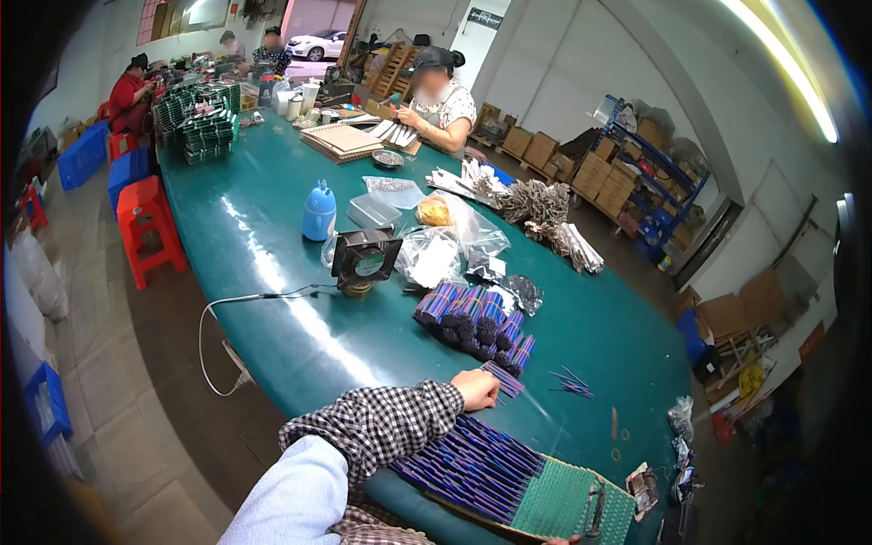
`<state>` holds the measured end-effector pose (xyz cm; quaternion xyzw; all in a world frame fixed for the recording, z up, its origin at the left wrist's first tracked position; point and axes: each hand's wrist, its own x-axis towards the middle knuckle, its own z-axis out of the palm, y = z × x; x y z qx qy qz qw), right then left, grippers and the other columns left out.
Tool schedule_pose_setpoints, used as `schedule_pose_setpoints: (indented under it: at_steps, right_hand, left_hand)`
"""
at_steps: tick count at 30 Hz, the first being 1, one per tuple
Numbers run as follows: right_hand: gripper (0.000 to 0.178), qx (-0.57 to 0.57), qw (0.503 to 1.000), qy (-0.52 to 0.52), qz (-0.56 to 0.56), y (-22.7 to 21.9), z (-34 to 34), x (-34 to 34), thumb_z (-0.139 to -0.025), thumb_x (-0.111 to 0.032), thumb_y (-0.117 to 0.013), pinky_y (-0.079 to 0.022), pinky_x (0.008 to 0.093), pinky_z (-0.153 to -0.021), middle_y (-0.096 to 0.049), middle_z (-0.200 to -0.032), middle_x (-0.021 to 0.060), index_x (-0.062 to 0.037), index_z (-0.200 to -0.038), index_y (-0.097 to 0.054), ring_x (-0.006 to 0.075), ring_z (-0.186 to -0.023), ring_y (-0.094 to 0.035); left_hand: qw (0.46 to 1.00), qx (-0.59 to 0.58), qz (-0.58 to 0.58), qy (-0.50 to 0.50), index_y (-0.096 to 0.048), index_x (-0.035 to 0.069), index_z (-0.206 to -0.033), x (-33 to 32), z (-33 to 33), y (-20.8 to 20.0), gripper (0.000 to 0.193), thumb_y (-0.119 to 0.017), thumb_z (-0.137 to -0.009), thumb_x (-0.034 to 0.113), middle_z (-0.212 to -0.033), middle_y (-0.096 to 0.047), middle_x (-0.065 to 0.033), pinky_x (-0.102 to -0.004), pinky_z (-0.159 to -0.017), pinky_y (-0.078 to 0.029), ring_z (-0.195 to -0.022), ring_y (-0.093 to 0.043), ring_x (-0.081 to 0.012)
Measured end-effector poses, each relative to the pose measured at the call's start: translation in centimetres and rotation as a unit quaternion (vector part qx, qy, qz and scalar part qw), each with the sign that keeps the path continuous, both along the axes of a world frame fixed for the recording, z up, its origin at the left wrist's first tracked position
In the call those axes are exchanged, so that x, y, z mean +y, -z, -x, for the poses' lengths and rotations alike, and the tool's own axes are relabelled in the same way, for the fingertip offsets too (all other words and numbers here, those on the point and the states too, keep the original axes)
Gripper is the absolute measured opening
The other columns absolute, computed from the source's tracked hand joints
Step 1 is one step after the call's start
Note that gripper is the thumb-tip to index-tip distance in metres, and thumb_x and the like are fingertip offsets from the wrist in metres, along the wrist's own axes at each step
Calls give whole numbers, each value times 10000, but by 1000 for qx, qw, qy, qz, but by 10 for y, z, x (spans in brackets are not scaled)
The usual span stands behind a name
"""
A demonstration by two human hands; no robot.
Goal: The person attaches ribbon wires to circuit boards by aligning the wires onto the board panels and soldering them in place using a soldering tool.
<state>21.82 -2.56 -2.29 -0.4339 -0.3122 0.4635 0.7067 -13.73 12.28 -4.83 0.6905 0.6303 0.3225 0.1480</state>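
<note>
In the head view your left hand [476, 388], coming out of a black-and-white checked sleeve [386, 425], rests on the long dark-green table [272, 272] with the fingers curled narrow over the near end of a flat bundle of thin purple-blue sticks [502, 378]; whether they truly pinch it you cannot tell, since the fingertips are hidden. Take the small black square fan [365, 258] as your landmark: that bundle lies well toward you and to the right of it, and between the two sits a heap of banded purple-blue stick bundles [472, 318]. A few loose purple-blue sticks [570, 381] lie further right of the hand. Nearer you than the hand, at the table edge, a green perforated board [572, 504] carries a row of purple-blue sticks [477, 463] laid side by side. Your right hand barely shows at the bottom edge by that board, so its grip cannot be told. Just beyond the fan stands a light-blue plastic bottle [319, 211], with clear plastic bags [431, 254] to the fan's right and a grey cable [238, 304] trailing from it to the left. Far beyond the fan, a person in a dark cap [438, 100] works at the table's far end, and red plastic stools [150, 222] stand off to the left.
</note>
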Motion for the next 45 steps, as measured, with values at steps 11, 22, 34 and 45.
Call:
schedule_pose_setpoints:
  at_steps: [11,22,34,45]
  right_hand:
    - [506,43,999,-3,-11,-4,3,-14,-908,-500,-488,-374,318,-749,-529,-869,56,-18,-1053,-538,175,-785,-465]
    - [614,102,991,-42,-70,21,-19,14,-858,-557,-560,-419,235,-577,-513,-738,23,-29,-1157,-468,131,-662,-512]
    - [570,84,986,-118,-80,13,-27,4,-886,-476,-579,-456,232,-548,-485,-747,60,14,-1128,-417,142,-678,-508]
    - [628,3,996,-83,-25,-14,-60,3,-874,-498,-567,-514,287,-424,-508,-789,121,70,-1101,-425,221,-635,-533]
  left_hand:
    - [1000,-5,8,-11,-656,102,-751,-1,-7,7,166,-713,-722,255,-764,-657,-83,-411,-706,-497,-807,-633,-287]
    - [991,-134,27,-9,-553,48,-769,9,4,-3,242,-751,-750,185,-639,-526,-1,-252,-546,-439,-581,-508,-88]
    - [993,36,-14,109,-612,50,-857,21,0,-22,149,-704,-746,89,-828,-513,-78,-325,-695,-465,-781,-562,-227]
    - [996,-2,-61,70,-616,-9,-903,-16,-47,-80,168,-617,-748,-75,-825,-586,-114,-312,-676,-495,-730,-607,-273]
